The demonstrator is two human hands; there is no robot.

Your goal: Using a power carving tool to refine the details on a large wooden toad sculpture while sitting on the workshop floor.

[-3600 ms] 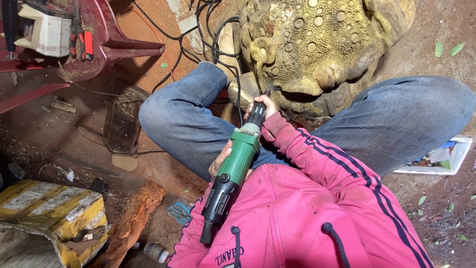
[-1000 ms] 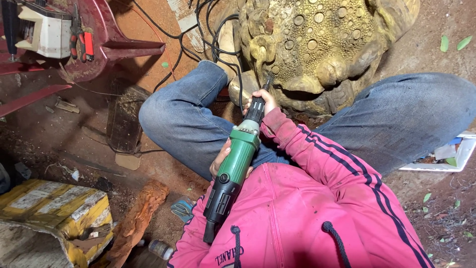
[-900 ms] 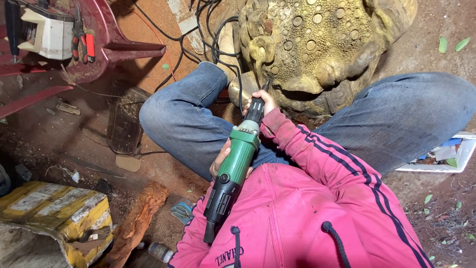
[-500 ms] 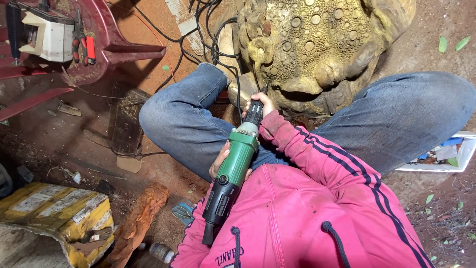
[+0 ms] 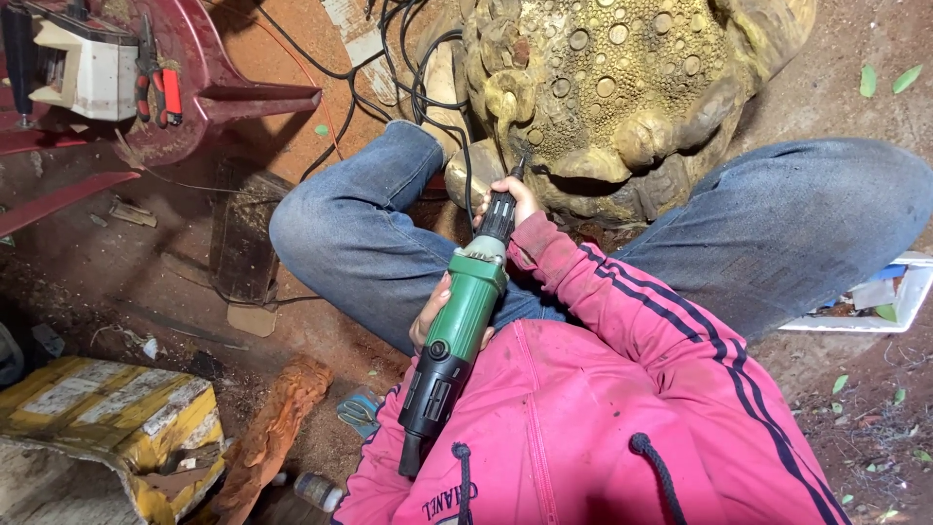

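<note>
A large wooden toad carving (image 5: 622,87) with a bumpy back stands on the dirt between my knees in blue jeans. I hold a green and black rotary grinder (image 5: 471,301) with both hands. My right hand (image 5: 525,194), in a pink sleeve with dark stripes, grips the thin black nose of the tool. The bit touches the carving's lower left side by a front leg. My left hand (image 5: 428,316) cups the green body from underneath, its fingers mostly hidden.
Black cables (image 5: 408,39) run over the ground beside the carving. A red plastic chair (image 5: 224,97) at the upper left bears a white box (image 5: 92,73) and red-handled pliers (image 5: 160,87). A yellow-striped carton (image 5: 107,413), a carved wood piece (image 5: 277,428) and a white tray (image 5: 909,301) lie around.
Both hands keep the grinder at the same spot on the carving. Only the view has shifted slightly.
</note>
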